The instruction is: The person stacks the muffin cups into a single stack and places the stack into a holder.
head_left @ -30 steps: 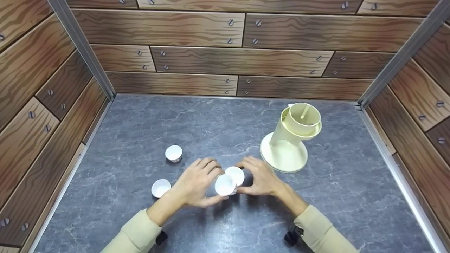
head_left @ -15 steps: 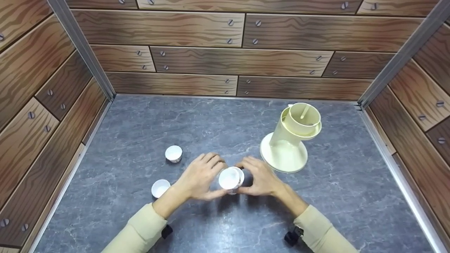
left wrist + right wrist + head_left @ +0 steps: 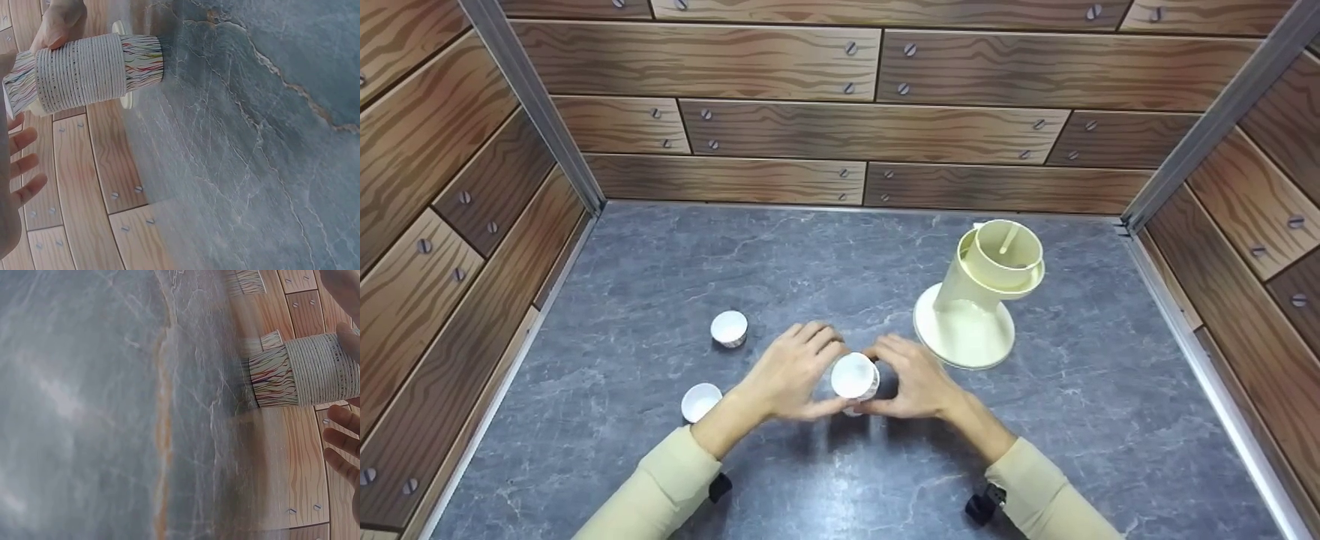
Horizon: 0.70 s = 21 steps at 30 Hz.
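A tall stack of nested paper cups (image 3: 84,73) stands upright on the table, its lowest cup printed with coloured streaks. My right hand (image 3: 915,382) grips the stack from the right side. Between thumb and fingers, my left hand (image 3: 799,375) holds one white paper cup (image 3: 855,376) at the stack's top. In the left wrist view its streaked wall still shows above the ribbed rims, a little tilted, so it sits only partly in the stack. The right wrist view shows the stack's lower part (image 3: 274,377), with the top out of frame.
Two single paper cups stand on the left, one farther back (image 3: 729,328) and one nearer (image 3: 701,403) beside my left forearm. A cream plastic stand (image 3: 971,330) with a round base and an open cylinder rises behind my right hand. Wood-patterned walls (image 3: 780,127) enclose the grey marbled table (image 3: 780,255).
My left hand has moved right and slightly away from me, bringing its cup from beside the stack to over its top. My right hand has stayed in place round the stack.
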Each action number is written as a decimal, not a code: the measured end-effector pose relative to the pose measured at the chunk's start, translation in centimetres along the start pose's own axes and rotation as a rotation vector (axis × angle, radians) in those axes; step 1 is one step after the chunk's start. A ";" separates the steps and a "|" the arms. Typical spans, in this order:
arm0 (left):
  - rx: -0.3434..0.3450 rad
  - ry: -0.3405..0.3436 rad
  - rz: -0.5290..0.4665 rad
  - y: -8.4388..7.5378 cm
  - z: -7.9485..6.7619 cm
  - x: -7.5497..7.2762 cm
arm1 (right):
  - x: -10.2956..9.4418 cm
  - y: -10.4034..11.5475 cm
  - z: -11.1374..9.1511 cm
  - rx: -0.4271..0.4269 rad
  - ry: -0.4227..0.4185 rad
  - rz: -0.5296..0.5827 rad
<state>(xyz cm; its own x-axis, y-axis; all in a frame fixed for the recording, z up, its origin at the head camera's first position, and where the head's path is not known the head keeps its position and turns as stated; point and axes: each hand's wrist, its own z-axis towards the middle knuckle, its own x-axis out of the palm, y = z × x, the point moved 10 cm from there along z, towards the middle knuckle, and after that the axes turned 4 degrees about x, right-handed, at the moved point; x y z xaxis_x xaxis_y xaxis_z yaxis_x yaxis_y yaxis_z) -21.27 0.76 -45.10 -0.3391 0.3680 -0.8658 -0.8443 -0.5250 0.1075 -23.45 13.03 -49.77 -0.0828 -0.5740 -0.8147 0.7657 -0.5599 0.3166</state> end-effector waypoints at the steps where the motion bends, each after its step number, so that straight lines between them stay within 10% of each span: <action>1: 0.003 0.001 0.000 0.0 0.0 0.1 | 0.0 0.0 0.0 0.002 0.003 0.000; 21: 0.007 0.059 -0.007 0.3 0.3 1.3 | 0.3 -0.2 0.0 0.033 0.033 0.022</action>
<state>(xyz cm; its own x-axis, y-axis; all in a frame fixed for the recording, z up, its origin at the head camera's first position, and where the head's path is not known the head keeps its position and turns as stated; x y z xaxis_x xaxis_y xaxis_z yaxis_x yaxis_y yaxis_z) -22.15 1.33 -46.07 -0.3087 0.3257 -0.8936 -0.8495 -0.5170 0.1051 -23.66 13.00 -50.05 -0.0450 -0.5669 -0.8225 0.7452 -0.5674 0.3503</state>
